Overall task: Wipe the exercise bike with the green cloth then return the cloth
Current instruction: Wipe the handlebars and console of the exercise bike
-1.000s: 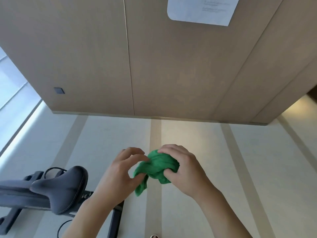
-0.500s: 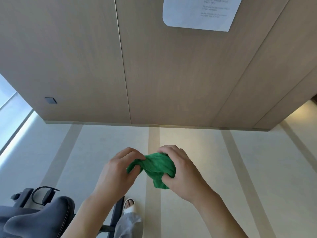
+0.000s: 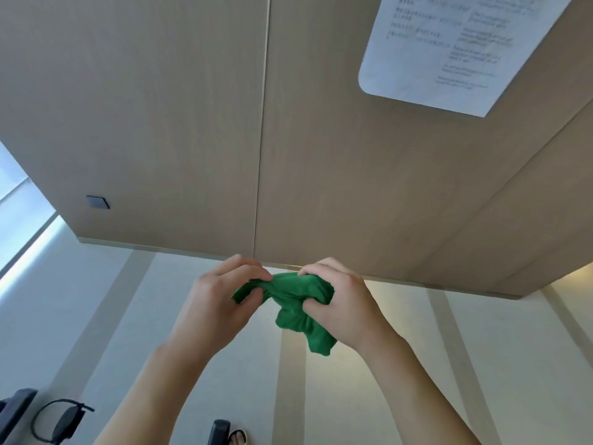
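Both hands are up in front of the chest, working the cloth (image 3: 290, 297) between them. The left hand (image 3: 218, 303) pinches one bunched end, thumb and fingertips closed on the fabric; the right hand (image 3: 340, 303) has its fingers curled round the other end, with a loose tail of green hanging below that grip. So both grips are clamped on the cloth, and it sits in mid-air between them, touching nothing else. It looks like a gather or refold, though which part of the job this belongs to I can't tell. The risk from here, as I read it: the left pinch is light and catches only a corner, so a tug from the right could pull it free and leave the cloth dangling from one hand, or drop it to the floor (image 3: 481, 364) and pick up grit. The hanging tail could also snag on the bike as the hands go down. And the bike itself is barely in shot: just a dark pedal with its strap (image 3: 62, 420) and a bit of frame (image 3: 218, 433) at the bottom edge, so the hands are well apart from it. No bench here; the floor is pale with broad tan stripes running away. Beyond it stands a wood-panelled wall (image 3: 160, 123) with a small dark plate (image 3: 98, 202) low on the left, a printed notice (image 3: 449, 49) top right, too blurred to read, and bright window light at far left.
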Demonstrator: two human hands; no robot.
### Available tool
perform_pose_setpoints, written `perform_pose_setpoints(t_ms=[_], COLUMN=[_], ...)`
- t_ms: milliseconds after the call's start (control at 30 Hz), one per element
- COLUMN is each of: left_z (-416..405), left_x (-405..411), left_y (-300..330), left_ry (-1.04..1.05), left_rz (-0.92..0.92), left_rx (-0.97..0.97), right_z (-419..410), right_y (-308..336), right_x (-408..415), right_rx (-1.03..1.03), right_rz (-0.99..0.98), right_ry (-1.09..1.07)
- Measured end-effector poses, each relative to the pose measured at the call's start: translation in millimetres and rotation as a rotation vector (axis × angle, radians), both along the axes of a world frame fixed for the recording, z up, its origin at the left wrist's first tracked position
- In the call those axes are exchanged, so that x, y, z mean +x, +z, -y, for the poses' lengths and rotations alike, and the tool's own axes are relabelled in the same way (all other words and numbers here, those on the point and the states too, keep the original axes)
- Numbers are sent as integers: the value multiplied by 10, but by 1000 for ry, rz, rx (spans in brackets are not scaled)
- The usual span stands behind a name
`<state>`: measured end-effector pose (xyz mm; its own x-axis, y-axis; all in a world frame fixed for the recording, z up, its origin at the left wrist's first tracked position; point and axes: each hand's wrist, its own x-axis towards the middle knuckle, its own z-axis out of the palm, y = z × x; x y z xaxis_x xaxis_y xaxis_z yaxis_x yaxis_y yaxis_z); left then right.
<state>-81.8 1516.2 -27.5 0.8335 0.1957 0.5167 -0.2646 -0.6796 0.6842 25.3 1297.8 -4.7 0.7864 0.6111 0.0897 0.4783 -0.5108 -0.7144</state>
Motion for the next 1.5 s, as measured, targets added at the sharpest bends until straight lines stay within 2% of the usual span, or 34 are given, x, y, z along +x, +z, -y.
perform_pose_setpoints(t_ms=[433,900,1167,1500], left_z=[-1243,-2283,-2452,-2798], left_x=[599,1185,900,158], left_y=[-170,47,118,129], left_ry=[253,789,1089,1356], left_rz=[-182,-287,-325,-286], left_rx=[-81,-40,-68,-154], right_z=[-1507,-3450,-4351,-5402], right_y=[-37,-68,-47,-27], right_x=[1096,2650,2696,2001], right_rx=[67,114,128,131], right_rz=[-35,-87,-117,-117], right_ry=[167,504,738,958])
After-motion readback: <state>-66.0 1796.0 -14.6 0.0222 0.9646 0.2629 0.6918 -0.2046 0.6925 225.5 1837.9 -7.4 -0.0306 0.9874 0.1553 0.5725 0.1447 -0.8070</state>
